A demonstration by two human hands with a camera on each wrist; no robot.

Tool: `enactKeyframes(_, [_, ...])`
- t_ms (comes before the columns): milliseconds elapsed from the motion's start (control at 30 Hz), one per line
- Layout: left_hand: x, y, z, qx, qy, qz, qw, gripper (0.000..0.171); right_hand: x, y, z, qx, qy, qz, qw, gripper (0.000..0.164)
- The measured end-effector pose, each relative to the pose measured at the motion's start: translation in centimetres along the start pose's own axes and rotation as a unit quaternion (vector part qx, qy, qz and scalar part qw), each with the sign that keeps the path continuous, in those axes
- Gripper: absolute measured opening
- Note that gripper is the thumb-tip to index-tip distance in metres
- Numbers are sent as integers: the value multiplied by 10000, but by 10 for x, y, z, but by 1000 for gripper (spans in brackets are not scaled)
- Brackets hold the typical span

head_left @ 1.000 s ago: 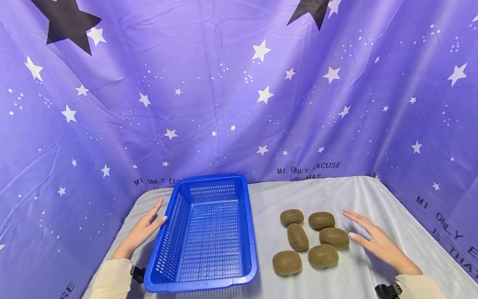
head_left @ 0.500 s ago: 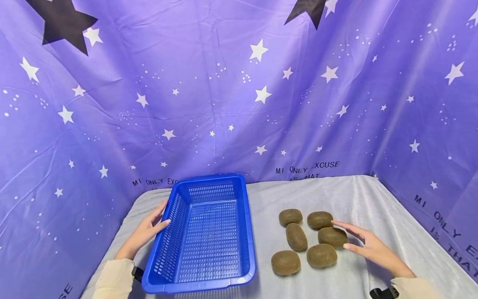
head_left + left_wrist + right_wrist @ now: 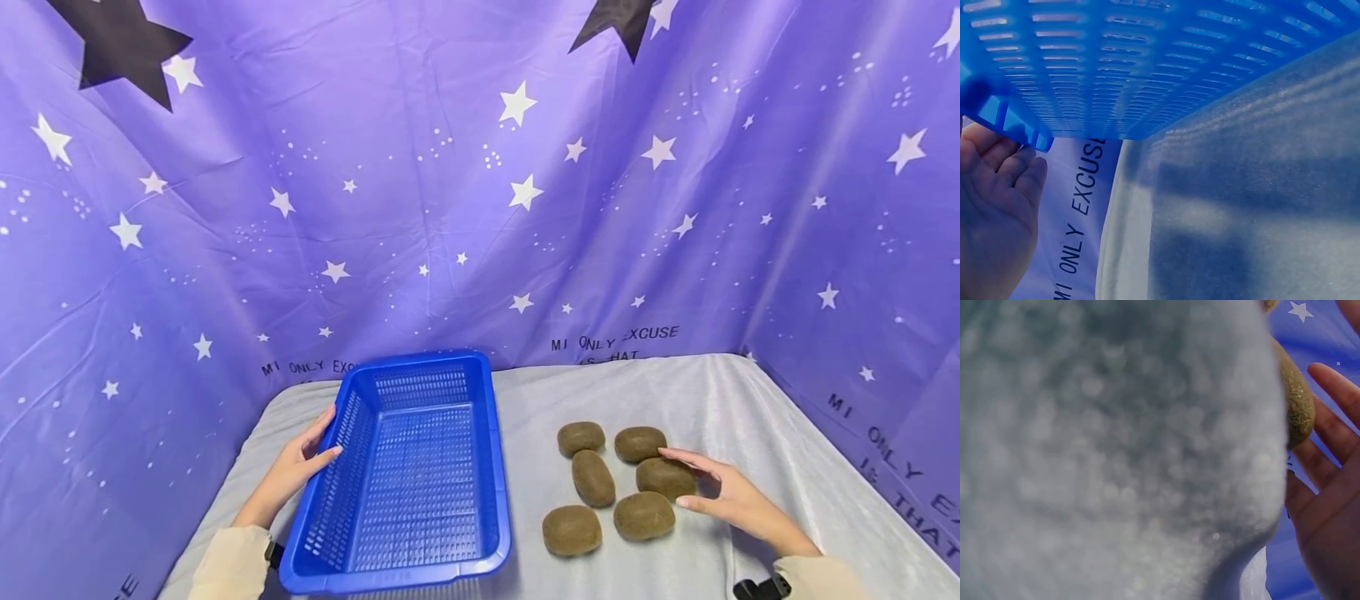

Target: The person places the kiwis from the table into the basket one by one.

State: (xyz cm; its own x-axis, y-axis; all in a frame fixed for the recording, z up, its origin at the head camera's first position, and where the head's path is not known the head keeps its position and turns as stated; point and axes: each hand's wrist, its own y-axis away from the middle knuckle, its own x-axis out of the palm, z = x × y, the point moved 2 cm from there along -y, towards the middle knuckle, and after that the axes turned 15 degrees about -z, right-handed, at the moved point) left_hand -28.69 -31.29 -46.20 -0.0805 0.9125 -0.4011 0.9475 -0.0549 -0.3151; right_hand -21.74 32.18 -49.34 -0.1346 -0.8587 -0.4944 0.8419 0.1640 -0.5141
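Note:
An oblong blue plastic basket (image 3: 420,483) with slotted walls stands on the left of the table, its inside bare. At its left rim my left hand (image 3: 288,471) grips the edge, thumb over the top and fingers under the lip, as the left wrist view shows. Several brown fuzzy kiwis lie to the right of the basket. My right hand (image 3: 738,496) is at the right-hand kiwi (image 3: 666,479), thumb and fingers spread on either side of it. In the right wrist view the fingers (image 3: 1335,434) are loosely extended beside a kiwi (image 3: 1297,400).
A light grey cloth (image 3: 525,400) covers the table. Close around the kiwi by my right hand lie a back kiwi (image 3: 640,444) and a front kiwi (image 3: 643,516). Behind and at both sides hangs a purple curtain (image 3: 420,208) with stars.
My right hand has moved left from beside the kiwis to the right-hand one. The left hand has come onto the basket's rim and taken hold of it. The kiwis have stayed put.

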Motion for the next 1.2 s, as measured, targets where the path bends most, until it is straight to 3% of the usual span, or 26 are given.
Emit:
enactKeyframes(433, [2, 0, 4, -174, 54, -18, 9998, 70, 4, -1, -14, 366, -443, 12, 9983, 50])
enactKeyframes(800, [1, 2, 6, 227, 296, -132, 9992, 65, 6, 1, -22, 386, -1239, 78, 9915, 50])
enactKeyframes(1000, [2, 1, 6, 466, 476, -251, 9975, 61, 7, 1, -23, 558, -1074, -123, 9926, 47])
enactKeyframes(1200, [3, 2, 5, 492, 530, -326, 9968, 60, 6, 2, -26, 973, -1031, -110, 9898, 46])
